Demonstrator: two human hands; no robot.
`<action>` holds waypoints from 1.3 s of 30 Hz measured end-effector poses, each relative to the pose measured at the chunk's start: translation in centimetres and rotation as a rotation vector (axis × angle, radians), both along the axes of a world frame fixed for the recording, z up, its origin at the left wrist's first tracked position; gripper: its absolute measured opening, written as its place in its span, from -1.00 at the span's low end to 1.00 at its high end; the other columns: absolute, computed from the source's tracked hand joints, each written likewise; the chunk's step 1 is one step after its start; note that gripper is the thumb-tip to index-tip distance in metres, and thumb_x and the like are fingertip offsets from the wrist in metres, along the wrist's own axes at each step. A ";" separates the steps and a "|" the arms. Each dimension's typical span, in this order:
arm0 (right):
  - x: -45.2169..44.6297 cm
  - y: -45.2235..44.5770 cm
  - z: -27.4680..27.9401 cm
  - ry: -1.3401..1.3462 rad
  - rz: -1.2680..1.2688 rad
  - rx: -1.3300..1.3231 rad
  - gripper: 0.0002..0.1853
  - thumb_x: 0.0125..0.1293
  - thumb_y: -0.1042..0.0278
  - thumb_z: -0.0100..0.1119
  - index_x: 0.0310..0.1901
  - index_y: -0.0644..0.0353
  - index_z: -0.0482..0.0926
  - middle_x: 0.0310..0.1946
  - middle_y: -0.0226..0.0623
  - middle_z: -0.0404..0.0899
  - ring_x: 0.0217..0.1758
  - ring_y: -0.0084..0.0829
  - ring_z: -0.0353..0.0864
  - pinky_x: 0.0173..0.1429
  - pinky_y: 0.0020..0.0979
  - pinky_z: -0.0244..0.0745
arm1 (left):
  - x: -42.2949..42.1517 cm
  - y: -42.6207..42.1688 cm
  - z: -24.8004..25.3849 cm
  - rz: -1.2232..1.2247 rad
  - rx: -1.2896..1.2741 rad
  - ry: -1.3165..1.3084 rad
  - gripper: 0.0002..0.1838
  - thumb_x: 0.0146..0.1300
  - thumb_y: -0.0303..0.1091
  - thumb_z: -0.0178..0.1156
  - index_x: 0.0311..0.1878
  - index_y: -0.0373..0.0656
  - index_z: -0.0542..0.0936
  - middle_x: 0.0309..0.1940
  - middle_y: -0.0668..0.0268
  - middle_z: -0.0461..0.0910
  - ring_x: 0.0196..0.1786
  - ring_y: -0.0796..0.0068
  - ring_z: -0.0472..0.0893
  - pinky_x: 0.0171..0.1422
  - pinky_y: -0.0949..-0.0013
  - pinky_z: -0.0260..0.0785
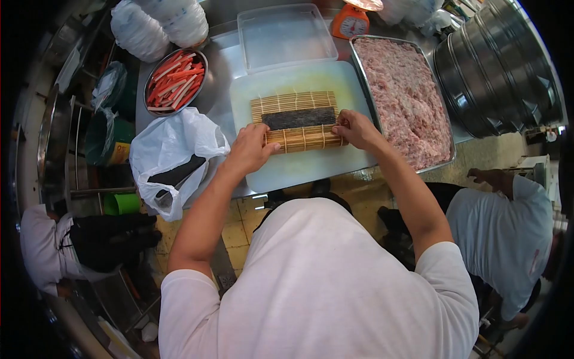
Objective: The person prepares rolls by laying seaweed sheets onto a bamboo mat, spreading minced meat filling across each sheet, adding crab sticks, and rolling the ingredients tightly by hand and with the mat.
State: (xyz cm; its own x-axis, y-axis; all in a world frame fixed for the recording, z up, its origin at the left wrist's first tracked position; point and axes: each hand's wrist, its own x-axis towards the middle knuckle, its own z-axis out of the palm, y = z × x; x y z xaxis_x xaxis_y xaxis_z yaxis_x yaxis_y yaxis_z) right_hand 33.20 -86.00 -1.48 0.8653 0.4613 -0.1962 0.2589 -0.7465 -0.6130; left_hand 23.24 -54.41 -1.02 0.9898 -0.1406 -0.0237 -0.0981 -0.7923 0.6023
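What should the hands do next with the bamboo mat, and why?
Probably roll the bamboo mat a little further forward, away from the body. The left hand and right hand grip opposite ends of its near part, which looks curled over, and a dark strip lies uncovered just beyond it.

String-bound tan bamboo mat lies on pale cutting board before me, near side apparently curled over; dark, oblong seaweed strip shows left to right across mat's middle.
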 end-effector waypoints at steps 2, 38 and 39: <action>-0.1 -0.2 0.2 -0.148 0.060 0.034 -0.64 0.33 0.16 0.42 -0.25 0.35 0.60 -0.44 -0.09 0.61 -0.41 -0.26 0.62 -0.23 -0.19 0.53 | -0.2 0.0 0.5 0.019 -0.041 -0.065 -0.66 0.25 -0.24 0.42 -0.08 -0.29 0.60 -0.16 0.03 0.61 0.01 -0.04 0.59 0.11 0.07 0.43; 7.6 -7.5 0.3 -0.687 -0.309 -0.012 -0.81 0.24 0.47 0.20 -0.13 0.22 0.69 -0.04 -0.07 0.64 0.18 0.06 0.57 0.27 0.02 0.40 | 0.0 -0.7 -1.3 -0.141 -0.038 -0.159 -0.63 0.17 -0.16 0.48 -0.06 -0.20 0.70 -0.15 0.17 0.69 0.03 0.05 0.61 0.18 0.09 0.40; 7.9 -9.0 -0.9 -0.919 -0.452 -0.285 -0.79 0.29 0.34 0.25 -0.10 0.22 0.70 0.00 -0.06 0.64 0.19 0.10 0.55 0.32 0.11 0.34 | -0.2 -0.7 -1.5 -0.126 -0.044 -0.180 -0.62 0.17 -0.16 0.47 -0.05 -0.20 0.70 -0.15 0.17 0.68 0.03 0.05 0.60 0.19 0.09 0.39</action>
